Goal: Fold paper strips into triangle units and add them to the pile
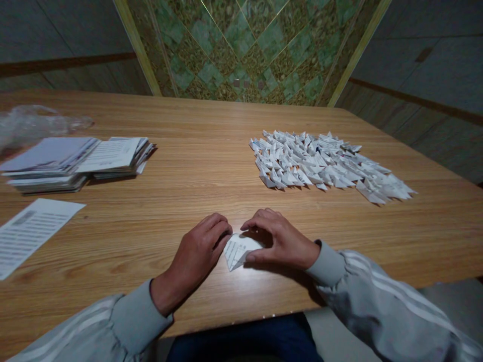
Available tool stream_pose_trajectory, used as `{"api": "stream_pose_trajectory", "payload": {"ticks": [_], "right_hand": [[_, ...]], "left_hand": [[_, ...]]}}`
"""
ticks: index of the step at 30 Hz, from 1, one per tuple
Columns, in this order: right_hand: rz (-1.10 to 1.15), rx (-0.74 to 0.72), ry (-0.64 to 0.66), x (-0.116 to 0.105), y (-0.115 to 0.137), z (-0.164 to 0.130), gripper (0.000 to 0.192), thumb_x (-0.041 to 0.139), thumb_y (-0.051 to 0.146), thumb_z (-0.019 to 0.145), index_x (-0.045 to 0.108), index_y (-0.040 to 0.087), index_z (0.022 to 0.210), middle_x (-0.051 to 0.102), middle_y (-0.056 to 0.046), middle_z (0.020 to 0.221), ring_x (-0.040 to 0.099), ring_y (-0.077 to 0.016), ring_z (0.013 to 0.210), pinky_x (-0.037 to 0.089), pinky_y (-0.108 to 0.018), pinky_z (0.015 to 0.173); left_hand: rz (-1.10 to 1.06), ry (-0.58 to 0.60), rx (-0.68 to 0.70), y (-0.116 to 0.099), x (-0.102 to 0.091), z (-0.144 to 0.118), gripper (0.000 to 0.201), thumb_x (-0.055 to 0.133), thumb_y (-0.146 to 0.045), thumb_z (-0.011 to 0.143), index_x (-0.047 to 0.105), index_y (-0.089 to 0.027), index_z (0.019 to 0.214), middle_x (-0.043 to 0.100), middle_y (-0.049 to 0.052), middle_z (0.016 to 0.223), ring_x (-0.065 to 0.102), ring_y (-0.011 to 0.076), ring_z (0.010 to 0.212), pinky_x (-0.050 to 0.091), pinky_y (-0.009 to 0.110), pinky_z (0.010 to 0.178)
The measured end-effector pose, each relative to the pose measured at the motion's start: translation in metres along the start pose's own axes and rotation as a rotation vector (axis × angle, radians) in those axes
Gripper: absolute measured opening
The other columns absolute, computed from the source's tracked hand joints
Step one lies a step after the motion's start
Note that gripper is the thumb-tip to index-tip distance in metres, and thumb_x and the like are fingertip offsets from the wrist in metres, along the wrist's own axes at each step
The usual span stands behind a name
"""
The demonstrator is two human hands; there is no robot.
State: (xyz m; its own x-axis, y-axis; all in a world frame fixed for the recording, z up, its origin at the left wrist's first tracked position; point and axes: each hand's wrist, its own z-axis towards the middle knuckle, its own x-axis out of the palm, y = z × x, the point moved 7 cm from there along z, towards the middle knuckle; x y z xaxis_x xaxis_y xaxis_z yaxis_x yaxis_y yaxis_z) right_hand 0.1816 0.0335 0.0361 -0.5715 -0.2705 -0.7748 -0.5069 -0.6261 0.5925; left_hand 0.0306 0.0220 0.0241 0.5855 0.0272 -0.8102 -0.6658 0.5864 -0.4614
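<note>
- Right now both hands press a small folded paper piece (238,250) flat on the wooden table (196,166), near its front edge.
- Left hand (196,256) rests curled, fingertips pinning the piece's left edge; right hand (281,240) arches over it, thumb and fingers pinching its right side.
- Paper looks light, thin and easily creased, likely to slide on the smooth table; best held at the folded edges.
- Beyond the piece to the right lies a pile of folded triangles (324,166); far left of it, stacked sheets (75,162).

Paper stacks (75,163) far left on table (196,151), folded pcs pile (324,166) right.
</note>
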Motion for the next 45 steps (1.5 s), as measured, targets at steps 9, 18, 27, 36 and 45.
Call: {"api": "stream_pose_trajectory", "payload": {"ticks": [9, 18, 27, 36, 45], "right_hand": [[-0.148, 0.086, 0.032, 0.017, 0.004, -0.005, 0.032, 0.081, 0.029, 0.079, 0.064, 0.02, 0.105, 0.061, -0.003, 0.101, 0.051, -0.0217, 0.098, 0.031, -0.034, 0.085], [-0.128, 0.084, 0.003, 0.017, 0.006, -0.002, 0.021, 0.079, 0.025, 0.082, 0.066, 0.02, 0.098, 0.065, -0.002, 0.097, 0.053, -0.0212, 0.096, 0.03, -0.034, 0.084], [-0.17, 0.09, -0.037, 0.022, 0.007, -0.008, 0.012, 0.076, 0.025, 0.086, 0.066, 0.02, 0.089, 0.069, 0.0, 0.085, 0.056, -0.0188, 0.088, 0.029, -0.034, 0.083], [-0.543, -0.181, -0.161, 0.024, 0.033, -0.022, 0.021, 0.057, 0.015, 0.096, 0.064, 0.018, 0.077, 0.062, -0.002, 0.074, 0.047, -0.0183, 0.078, 0.029, -0.039, 0.085], [-0.559, -0.177, -0.122, 0.025, 0.037, -0.03, 0.019, 0.053, 0.017, 0.099, 0.065, 0.018, 0.085, 0.062, -0.002, 0.078, 0.049, -0.0193, 0.082, 0.032, -0.041, 0.091]], "left_hand": [[-0.023, 0.002, 0.067, -0.006, -0.001, -0.004, 0.014, 0.048, -0.015, 0.096, 0.057, -0.017, 0.087, 0.059, 0.003, 0.08, 0.057, 0.0176, 0.073, 0.045, 0.028, 0.065], [-0.077, 0.129, 0.093, -0.006, 0.002, -0.005, 0.017, 0.051, -0.02, 0.096, 0.066, -0.018, 0.104, 0.062, 0.006, 0.094, 0.06, 0.0194, 0.086, 0.049, 0.031, 0.074], [-0.038, 0.168, 0.17, 0.003, 0.001, -0.002, 0.015, 0.054, -0.025, 0.099, 0.065, -0.019, 0.09, 0.063, 0.003, 0.083, 0.057, 0.0178, 0.08, 0.044, 0.029, 0.071], [0.093, 0.103, 0.352, -0.005, -0.008, -0.005, 0.026, 0.046, -0.018, 0.102, 0.068, -0.018, 0.09, 0.059, 0.003, 0.075, 0.051, 0.016, 0.071, 0.039, 0.025, 0.061], [0.198, 0.082, 0.404, 0.001, -0.018, -0.015, 0.022, 0.049, -0.02, 0.101, 0.071, -0.02, 0.101, 0.067, 0.006, 0.084, 0.055, 0.0165, 0.074, 0.044, 0.028, 0.063]]}}
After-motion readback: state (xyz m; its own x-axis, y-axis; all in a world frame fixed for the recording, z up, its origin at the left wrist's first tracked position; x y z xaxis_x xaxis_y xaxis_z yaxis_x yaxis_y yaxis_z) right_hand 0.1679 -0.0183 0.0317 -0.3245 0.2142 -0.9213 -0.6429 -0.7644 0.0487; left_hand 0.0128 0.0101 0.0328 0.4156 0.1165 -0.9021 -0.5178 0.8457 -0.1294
